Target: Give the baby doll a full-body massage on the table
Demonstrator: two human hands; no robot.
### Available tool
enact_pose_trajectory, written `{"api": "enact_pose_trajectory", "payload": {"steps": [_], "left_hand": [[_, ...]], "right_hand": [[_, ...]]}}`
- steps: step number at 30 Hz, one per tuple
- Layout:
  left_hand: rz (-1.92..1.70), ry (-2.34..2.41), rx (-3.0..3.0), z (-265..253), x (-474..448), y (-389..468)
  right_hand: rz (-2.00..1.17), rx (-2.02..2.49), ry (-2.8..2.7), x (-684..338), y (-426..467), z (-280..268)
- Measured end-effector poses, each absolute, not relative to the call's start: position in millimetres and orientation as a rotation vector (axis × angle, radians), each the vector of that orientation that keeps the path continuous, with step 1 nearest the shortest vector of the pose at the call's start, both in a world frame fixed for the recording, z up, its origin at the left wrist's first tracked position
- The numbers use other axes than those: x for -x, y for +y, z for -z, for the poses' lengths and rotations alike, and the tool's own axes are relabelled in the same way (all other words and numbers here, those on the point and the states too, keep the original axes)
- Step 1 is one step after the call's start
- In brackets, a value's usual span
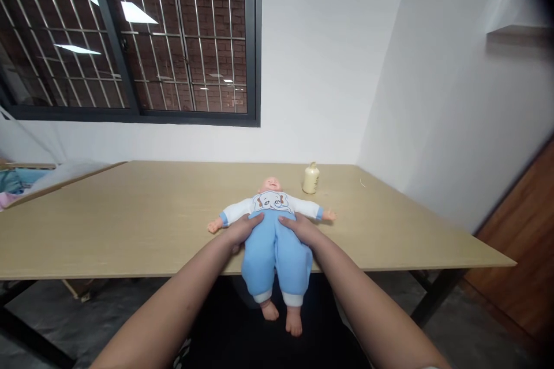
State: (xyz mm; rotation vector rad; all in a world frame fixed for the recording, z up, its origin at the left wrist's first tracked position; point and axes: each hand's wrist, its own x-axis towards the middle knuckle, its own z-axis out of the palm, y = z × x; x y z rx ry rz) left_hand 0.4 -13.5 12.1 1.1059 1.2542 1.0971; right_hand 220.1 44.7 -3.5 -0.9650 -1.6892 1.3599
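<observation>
A baby doll (272, 203) in a white top with an animal face and light blue trousers lies on its back at the table's front edge. Its head points away from me, its arms are spread, and its legs hang over the edge toward my lap. My left hand (243, 229) grips the doll's hip on the left, thumb on top of the trousers. On the opposite hip, my right hand (303, 227) holds on the same way. The other fingers of both hands are mostly hidden at the doll's sides.
A cream-coloured pump bottle (310, 179) stands on the wooden table (164, 213), beyond the doll to the right. At the far left is a wood-edged container (64, 181) with cloth and clear plastic. A barred window (190, 40) and white walls rise behind.
</observation>
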Motion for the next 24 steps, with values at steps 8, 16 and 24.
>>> {"api": "enact_pose_trajectory", "payload": {"steps": [8,16,24], "left_hand": [[-0.848,1.214,-1.006,-23,11,1],[-0.898,1.455,-1.231,-25,21,-23],[-0.89,1.673,-1.81,-25,8,-104]], "right_hand": [[-1.489,0.992,-1.624,-218,40,-7],[-1.122,1.173,-1.832,-232,27,-3],[-0.671,1.161,-2.042,-248,-78,5]]}}
